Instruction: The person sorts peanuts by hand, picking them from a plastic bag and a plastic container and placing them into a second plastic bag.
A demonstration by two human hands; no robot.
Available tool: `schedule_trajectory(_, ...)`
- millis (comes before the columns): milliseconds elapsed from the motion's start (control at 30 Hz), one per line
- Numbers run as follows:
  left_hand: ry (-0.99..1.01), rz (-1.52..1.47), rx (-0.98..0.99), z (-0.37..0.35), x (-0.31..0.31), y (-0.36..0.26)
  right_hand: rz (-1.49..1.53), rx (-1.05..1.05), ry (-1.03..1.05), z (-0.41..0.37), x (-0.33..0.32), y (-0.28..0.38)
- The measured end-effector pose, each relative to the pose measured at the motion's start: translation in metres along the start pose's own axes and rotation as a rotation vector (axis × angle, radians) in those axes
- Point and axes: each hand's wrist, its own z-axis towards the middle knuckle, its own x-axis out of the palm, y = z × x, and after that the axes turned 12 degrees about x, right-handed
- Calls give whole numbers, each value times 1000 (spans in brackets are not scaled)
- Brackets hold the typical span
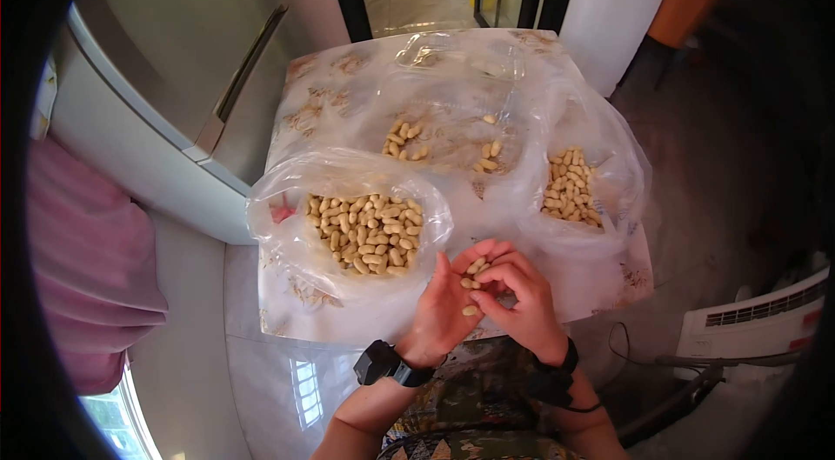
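Note:
My left hand point(442, 308) is cupped palm up at the near edge of the table, with a few unshelled peanuts point(475, 267) lying in it. Over that palm, the fingers of my right hand point(525, 302) close in a pinch at the peanuts; which one they grip is partly hidden. One more peanut point(470, 310) shows low by the left palm. Just beyond my left hand, a clear plastic bag point(261, 208) lies spread around a heap of peanuts point(365, 234). To the right, a second plastic bag point(622, 173) contains a smaller heap point(571, 189).
A clear plastic tray point(452, 103) with an open lid holds a few peanuts point(403, 140) in its near part. The table point(300, 147) has a patterned cover. A fridge point(174, 51) stands left, a white appliance point(748, 321) right, an orange stool point(684, 8) behind.

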Motion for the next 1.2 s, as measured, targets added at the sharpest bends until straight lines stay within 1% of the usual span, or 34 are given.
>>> schedule_trajectory(67,-27,37,2,-1,-1,0,6,3,39,0,-2,-1)
schedule_trajectory(133,1,2,10,0,3,0,28,37,20,-3,-2,0)
schedule_trajectory(200,33,5,9,1,4,-1,-1,-36,-20,-5,-3,-5)
schedule_trajectory(333,18,-7,13,0,5,0,-9,-4,-49,-7,-3,-2)
schedule_trajectory(400,10,-27,6,1,2,0,96,-81,-92,-7,-4,-4)
schedule_trajectory(433,15,-26,10,2,1,0,95,-86,-91,-6,-10,0)
schedule_trajectory(567,-2,-72,28,1,3,2,-70,-187,-431,8,-55,16)
schedule_trajectory(600,-20,-77,28,2,4,1,-72,-187,-433,17,-63,15)
schedule_trajectory(667,-23,-82,27,2,5,2,-143,-85,-536,29,-75,13)
schedule_trajectory(733,-28,-85,38,3,5,1,-129,-85,-538,28,-78,16)
schedule_trajectory(800,-39,-89,30,1,4,1,-109,-79,-524,22,-72,16)
schedule_trajectory(867,-27,-86,30,1,4,1,-83,-59,-297,8,-55,12)
schedule_trajectory(900,-2,-81,24,3,4,1,-78,-57,-298,5,-45,8)
schedule_trajectory(967,-12,-56,13,1,3,0,-116,-139,-70,3,-24,-1)
schedule_trajectory(1000,-20,-36,5,1,2,0,-112,-137,-72,4,-18,-2)
schedule_trajectory(1067,-12,-24,-10,-1,2,-3,-164,-96,-6,6,-9,-2)
schedule_trajectory(1133,1,-16,-20,-2,1,-4,-195,-134,-13,8,-7,-5)
schedule_trajectory(1200,41,-32,-23,-1,0,-3,-214,-83,6,8,-6,-6)
